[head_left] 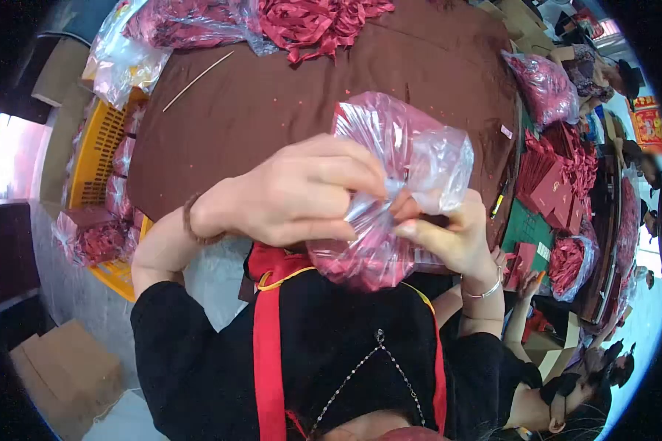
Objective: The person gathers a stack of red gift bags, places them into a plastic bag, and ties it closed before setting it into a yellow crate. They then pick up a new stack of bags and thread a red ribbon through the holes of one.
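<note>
The left hand (290, 191) and right hand (449, 235) both grasp the gathered part of a clear bag (375, 220) between thumb and fingers, one from each side, with red contents visible through the film. The bag is held up at the near edge of the brown table (235, 117), in front of the person's black shirt (331, 331). A stick (198, 81) and, farther off, red ribbons (320, 26) lie on the table; a yellow crate (95, 163) stands left, a green mat (521, 226) lies right.
</note>
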`<state>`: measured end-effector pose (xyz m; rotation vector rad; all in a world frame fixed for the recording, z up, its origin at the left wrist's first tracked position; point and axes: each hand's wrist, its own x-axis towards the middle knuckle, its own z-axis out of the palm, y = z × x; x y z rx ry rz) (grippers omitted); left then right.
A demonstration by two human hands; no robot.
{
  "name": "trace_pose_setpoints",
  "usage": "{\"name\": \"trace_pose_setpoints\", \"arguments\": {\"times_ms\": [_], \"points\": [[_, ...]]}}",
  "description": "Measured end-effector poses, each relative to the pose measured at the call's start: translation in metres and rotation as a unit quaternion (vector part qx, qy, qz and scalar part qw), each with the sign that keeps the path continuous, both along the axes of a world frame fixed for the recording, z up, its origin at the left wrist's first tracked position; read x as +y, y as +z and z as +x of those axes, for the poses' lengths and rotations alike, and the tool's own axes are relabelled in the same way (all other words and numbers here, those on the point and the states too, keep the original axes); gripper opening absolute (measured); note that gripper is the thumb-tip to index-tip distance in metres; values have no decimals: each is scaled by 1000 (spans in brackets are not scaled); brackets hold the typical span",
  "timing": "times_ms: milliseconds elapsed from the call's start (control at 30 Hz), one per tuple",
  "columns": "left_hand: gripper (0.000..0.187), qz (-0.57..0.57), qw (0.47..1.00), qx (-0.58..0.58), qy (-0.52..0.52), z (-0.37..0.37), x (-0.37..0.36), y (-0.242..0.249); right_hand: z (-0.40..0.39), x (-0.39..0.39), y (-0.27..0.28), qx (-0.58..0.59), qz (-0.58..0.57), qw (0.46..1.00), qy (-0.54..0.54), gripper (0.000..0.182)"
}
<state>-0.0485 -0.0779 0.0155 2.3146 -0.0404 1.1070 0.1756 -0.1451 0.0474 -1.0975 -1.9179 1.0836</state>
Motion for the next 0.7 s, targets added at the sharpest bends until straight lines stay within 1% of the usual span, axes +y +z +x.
{"name": "trace_pose_setpoints", "arguments": {"times_ms": [67, 100, 167, 200, 233, 300, 367, 400, 433, 467, 500, 533, 567, 633, 667, 700], "points": [[33, 151, 981, 13, 120, -3, -9, 15, 1, -1, -1, -3, 17, 1000, 1, 13], [33, 188, 968, 3, 164, -2, -14, 18, 1, -2, -1, -9, 31, 999, 7, 13], [26, 209, 959, 14, 192, -4, -24, 32, 0, -5, -1, -9, 20, 1000, -1, 12], [32, 239, 944, -15, 225, 1, -26, 32, 1, -5, -1, -9, 7, 1000, -11, 15], [32, 243, 944, -14, 223, 2, -28, 33, 1, -6, -2, -9, -5, 1000, -20, 18], [26, 217, 951, -25, 219, 5, -31, 35, 0, -4, -1, -6, 8, 1000, -13, 21], [25, 192, 959, -26, 207, 11, -34, 35, -4, -2, 8, -20, 12, 1000, -20, 20], [25, 176, 965, -24, 195, 14, -35, 36, -3, -3, 5, -13, 36, 999, -18, 27], [25, 159, 971, -10, 180, 15, -37, 37, -2, -2, 4, -12, 37, 999, -21, 27], [25, 162, 971, -9, 177, 19, -38, 38, -1, -1, 4, -45, 81, 996, 4, 26], [28, 139, 973, -16, 182, 25, -39, 39, 0, 0, 3, -78, 124, 989, 29, 26], [31, 114, 975, -23, 188, 31, -41, 40, -2, -2, -4, -30, 107, 994, 16, 26], [29, 91, 982, 3, 168, 35, -42, 41, -3, -4, -4, -29, 107, 994, 14, 26], [27, 86, 985, -1, 152, 50, -43, 37, -5, -5, -4, -26, 135, 990, 11, 27], [30, 109, 983, 49, 136, 49, -36, 38, -3, -7, -8, -10, 126, 992, 7, 24], [35, 44, 990, 97, 89, 45, -25, 43, -2, -6, -6, -36, 144, 989, 10, 22]]}}
